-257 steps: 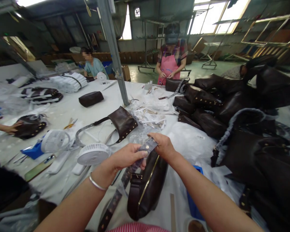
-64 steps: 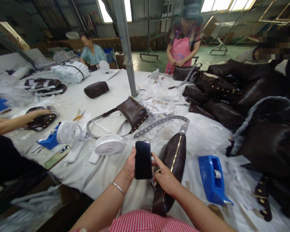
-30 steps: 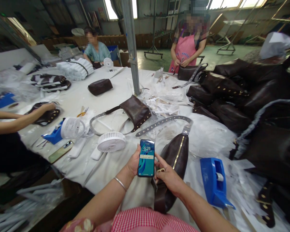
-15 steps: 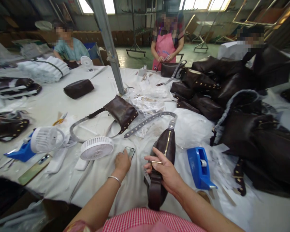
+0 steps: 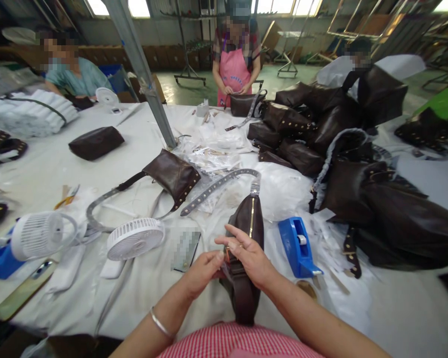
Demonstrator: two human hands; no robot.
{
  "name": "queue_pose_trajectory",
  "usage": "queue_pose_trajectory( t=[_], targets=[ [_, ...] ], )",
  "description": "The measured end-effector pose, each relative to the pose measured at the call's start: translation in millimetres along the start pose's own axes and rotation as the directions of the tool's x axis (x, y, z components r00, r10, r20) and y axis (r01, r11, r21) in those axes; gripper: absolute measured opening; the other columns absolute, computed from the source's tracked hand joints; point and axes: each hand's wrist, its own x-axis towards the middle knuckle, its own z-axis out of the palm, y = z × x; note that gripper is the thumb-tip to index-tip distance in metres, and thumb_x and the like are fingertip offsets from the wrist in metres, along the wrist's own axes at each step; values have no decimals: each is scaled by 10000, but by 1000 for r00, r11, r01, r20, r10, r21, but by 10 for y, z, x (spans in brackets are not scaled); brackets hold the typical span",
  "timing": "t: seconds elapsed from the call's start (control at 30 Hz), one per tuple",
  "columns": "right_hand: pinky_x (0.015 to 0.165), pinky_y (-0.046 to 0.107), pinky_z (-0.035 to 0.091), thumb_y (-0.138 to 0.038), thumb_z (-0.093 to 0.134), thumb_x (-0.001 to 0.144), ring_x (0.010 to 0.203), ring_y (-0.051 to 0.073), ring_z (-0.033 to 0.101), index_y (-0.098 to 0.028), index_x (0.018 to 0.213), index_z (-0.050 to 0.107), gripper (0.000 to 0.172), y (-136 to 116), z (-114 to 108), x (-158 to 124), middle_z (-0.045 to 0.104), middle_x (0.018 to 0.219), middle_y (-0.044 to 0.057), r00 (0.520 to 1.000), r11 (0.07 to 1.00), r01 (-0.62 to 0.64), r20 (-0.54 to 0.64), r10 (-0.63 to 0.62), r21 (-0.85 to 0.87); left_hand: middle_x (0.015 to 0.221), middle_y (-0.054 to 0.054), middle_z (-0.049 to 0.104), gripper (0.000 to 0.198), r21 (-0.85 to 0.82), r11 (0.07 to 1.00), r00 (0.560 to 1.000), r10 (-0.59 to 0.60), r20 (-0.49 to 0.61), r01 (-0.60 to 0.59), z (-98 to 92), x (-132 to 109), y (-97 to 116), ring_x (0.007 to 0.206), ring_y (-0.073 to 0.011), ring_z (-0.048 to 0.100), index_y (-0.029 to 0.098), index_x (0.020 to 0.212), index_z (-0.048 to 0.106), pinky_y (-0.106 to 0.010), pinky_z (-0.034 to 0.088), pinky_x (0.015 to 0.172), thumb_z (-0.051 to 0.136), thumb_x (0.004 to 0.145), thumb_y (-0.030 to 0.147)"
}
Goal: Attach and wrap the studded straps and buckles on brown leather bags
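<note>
A dark brown leather shoulder bag (image 5: 257,223) with a gold zip lies upright in front of me. Its grey studded strap (image 5: 224,184) curves away over the table. My left hand (image 5: 203,271) pinches at a gold-coloured buckle (image 5: 227,254) on the bag's left side. My right hand (image 5: 248,256) lies across the bag at the same buckle, index and middle fingers stretched out, the other fingers bent around the strap; its thumb is hidden. Left of the hands, a phone (image 5: 186,248) with a blurred screen lies flat on the cloth.
A blue tape dispenser (image 5: 296,248) stands to the right. White fans (image 5: 136,238) and a green phone (image 5: 24,291) are on the left. Another bag (image 5: 173,174) lies ahead, with a pile of bags (image 5: 321,119) at right. Co-workers are around the table, one in a pink apron (image 5: 235,74).
My left hand has left the phone and moved right to the buckle. The phone's screen is now lit. My right hand stays at the bag. The view has turned right.
</note>
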Motion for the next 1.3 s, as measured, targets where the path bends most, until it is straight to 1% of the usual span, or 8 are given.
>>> queue_pose_trajectory(
  t=[0.07, 0.3, 0.53, 0.73, 0.83, 0.93, 1.1, 1.3],
  targets=[
    [812, 344, 502, -420, 638, 867, 856, 170, 653, -211, 1351, 499, 545, -32, 5, 15, 704, 1165, 106, 999, 994, 30, -27, -33, -104, 785, -83, 676, 426, -88, 995, 998, 53, 33, -50, 153, -88, 171, 734, -231, 614, 152, 895, 711, -355, 479, 717, 478, 917, 509],
    [799, 372, 533, -446, 623, 875, 885, 201, 682, -229, 1366, 477, 556, -34, 80, 8, 694, 1183, 115, 995, 997, 80, -58, -80, -3, 1045, -68, 692, 175, 432, 863, 936, 337, -103, -263, 294, -180, 564, 1036, -276, 579, 229, 920, 759, -422, 430, 955, 709, 752, 218],
    [1046, 474, 415, -496, 447, 964, 1243, 263, 530, -280, 1438, 406, 522, 88, -101, -304, 545, 1380, 103, 949, 925, 315, 75, -306, -213, 1157, -80, 655, 207, 254, 886, 898, 425, -109, -389, 66, -457, 743, 1125, -251, 575, 232, 1034, 735, -408, 410, 1030, 675, 836, 217],
    [1061, 487, 375, -458, 605, 883, 1266, 310, 465, -208, 1466, 352, 682, 545, -159, -850, 499, 1392, 151, 817, 427, 562, 397, -418, -708, 952, -74, 689, 186, -419, 872, 966, 246, -74, -254, 199, -743, 524, 800, -192, 670, 197, 1081, 626, -315, 532, 718, 546, 935, 281],
    [987, 460, 406, -400, 656, 859, 1132, 275, 536, -191, 1262, 532, 471, 792, -78, -897, 616, 1197, 121, 777, 285, 593, 442, -448, -753, 805, -43, 662, 171, -549, 796, 956, 293, -18, -254, 412, -829, 394, 674, -158, 635, 196, 1044, 586, -301, 513, 669, 504, 953, 315],
    [905, 416, 403, -310, 617, 897, 1008, 230, 563, -216, 910, 607, 95, 940, -20, -875, 672, 973, 42, 718, 204, 624, 450, -531, -754, 718, -27, 624, 250, -531, 791, 941, 337, -36, -304, 596, -917, 310, 623, -146, 601, 195, 1040, 563, -288, 495, 639, 438, 978, 403],
    [844, 368, 377, -196, 532, 934, 942, 191, 568, -210, 822, 572, 120, 1042, 23, -1121, 669, 855, 11, 609, 145, 696, 470, -639, -704, 773, -28, 629, 219, -412, 842, 936, 339, -98, -348, 817, -1178, 260, 575, -132, 592, 194, 1043, 548, -268, 483, 564, 452, 978, 379],
    [867, 362, 417, -282, 480, 952, 854, 185, 579, -208, 861, 583, 156, 1279, 109, -1888, 636, 848, 39, 593, 216, 776, 568, -570, -593, 797, -17, 643, 190, -394, 837, 922, 376, -91, -380, 1159, -1705, 17, 485, -86, 562, 197, 1004, 547, -220, 457, 490, 500, 956, 375]
  ],
)
